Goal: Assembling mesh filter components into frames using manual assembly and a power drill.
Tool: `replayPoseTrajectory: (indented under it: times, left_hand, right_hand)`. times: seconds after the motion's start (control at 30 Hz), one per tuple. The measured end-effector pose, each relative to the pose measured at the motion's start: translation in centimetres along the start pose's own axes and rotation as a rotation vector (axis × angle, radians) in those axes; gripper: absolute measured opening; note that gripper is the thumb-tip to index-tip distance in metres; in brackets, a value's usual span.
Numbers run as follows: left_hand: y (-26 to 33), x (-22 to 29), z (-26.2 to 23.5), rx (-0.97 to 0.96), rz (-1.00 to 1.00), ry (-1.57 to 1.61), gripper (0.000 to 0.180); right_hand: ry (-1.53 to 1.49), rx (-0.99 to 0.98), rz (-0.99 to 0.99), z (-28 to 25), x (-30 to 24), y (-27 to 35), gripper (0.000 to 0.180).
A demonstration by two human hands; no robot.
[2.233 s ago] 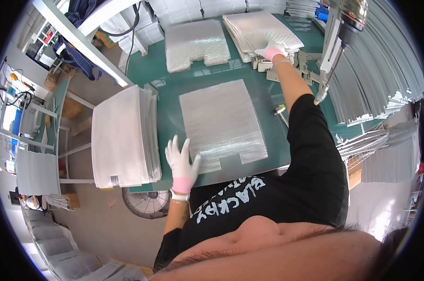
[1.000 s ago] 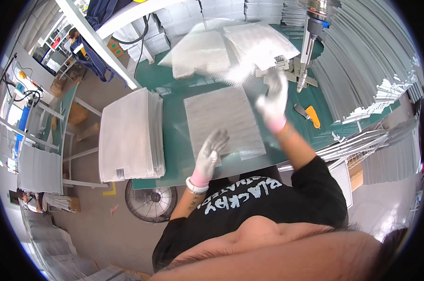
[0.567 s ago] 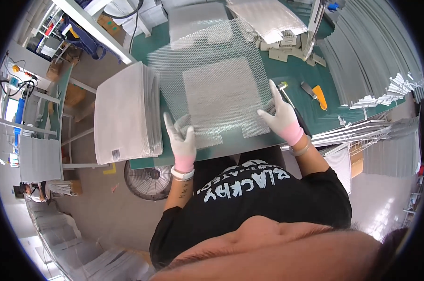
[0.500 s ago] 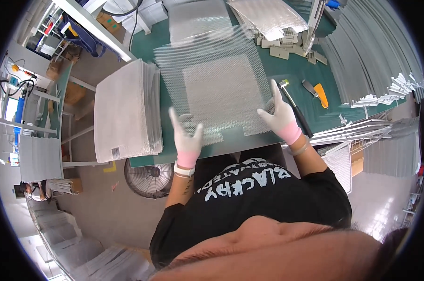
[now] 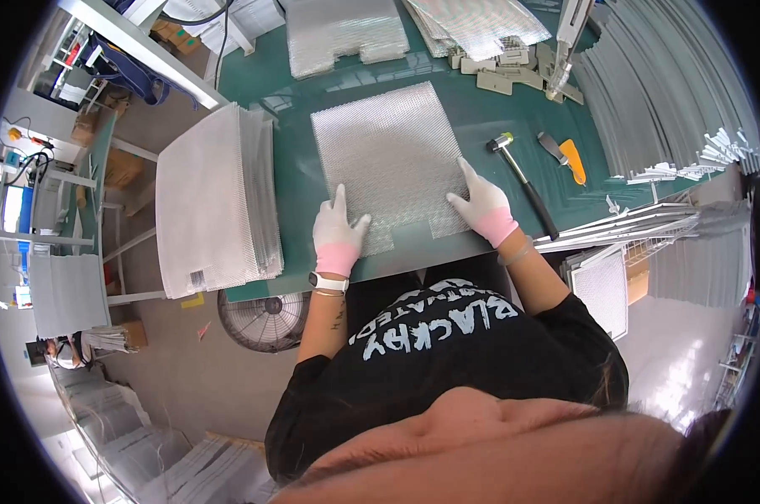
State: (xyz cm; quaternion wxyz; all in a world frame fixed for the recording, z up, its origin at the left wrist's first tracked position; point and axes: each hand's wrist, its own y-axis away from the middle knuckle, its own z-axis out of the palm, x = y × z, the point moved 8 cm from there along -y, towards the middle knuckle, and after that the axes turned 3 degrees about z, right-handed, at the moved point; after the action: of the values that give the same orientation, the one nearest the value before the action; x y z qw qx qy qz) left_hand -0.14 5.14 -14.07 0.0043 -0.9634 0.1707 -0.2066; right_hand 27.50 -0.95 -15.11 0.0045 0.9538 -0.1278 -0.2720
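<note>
A silvery mesh sheet point(image 5: 392, 151) with a notch in its near edge lies flat on the green worktable in front of me. My left hand point(image 5: 339, 228), in a white glove with a pink cuff, rests at its near left corner. The index finger points forward and the thumb reaches over the sheet's edge. On the opposite side my right hand point(image 5: 486, 207), gloved the same way, touches the right edge with thumb and index finger spread. The remaining fingers of both hands are partly hidden. Whether another sheet lies underneath, I cannot tell.
A thick stack of mesh sheets point(image 5: 199, 202) stands at the table's left. More sheets point(image 5: 346, 38) lie at the back, beside grey plastic pieces point(image 5: 514, 74). A hammer point(image 5: 524, 186) and an orange-handled tool point(image 5: 574, 161) lie right, near tall stacked panels point(image 5: 665, 92). A floor fan point(image 5: 266, 319) stands below.
The raised, see-through mesh sheet has come down and now lies flush on the table. Both hands have lowered with it and moved slightly inward along its edges.
</note>
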Motion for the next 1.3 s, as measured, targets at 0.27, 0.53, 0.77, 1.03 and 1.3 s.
replayPoseTrajectory:
  times: [0.27,0.53,0.77,1.03,1.3]
  left_hand:
    - [-1.3,-0.5,-1.1,-0.134,-0.167,-0.010,0.081]
    - [-1.6,1.7,0.1,-0.273,0.317,-0.195,0.073]
    - [8.6,8.1,-5.9,0.287,0.578,-0.053,0.049]
    - [18.0,1.2,10.2,-0.331,-0.577,1.523,0.031]
    - [16.0,1.2,11.4,-0.018,-0.526,1.750,0.027]
  right_hand:
    - [0.224,-0.247,-0.091,-1.7,-1.4,-2.2,0.062]
    - [0.246,0.358,-0.060,-9.9,11.1,-20.5,0.047]
    - [0.495,-0.025,0.216,-8.3,13.1,-23.2,0.045]
    - [-0.604,0.288,-0.420,-8.4,-3.0,-0.7,0.025]
    - [-1.473,-0.672,0.399,15.4,0.4,18.3,0.033]
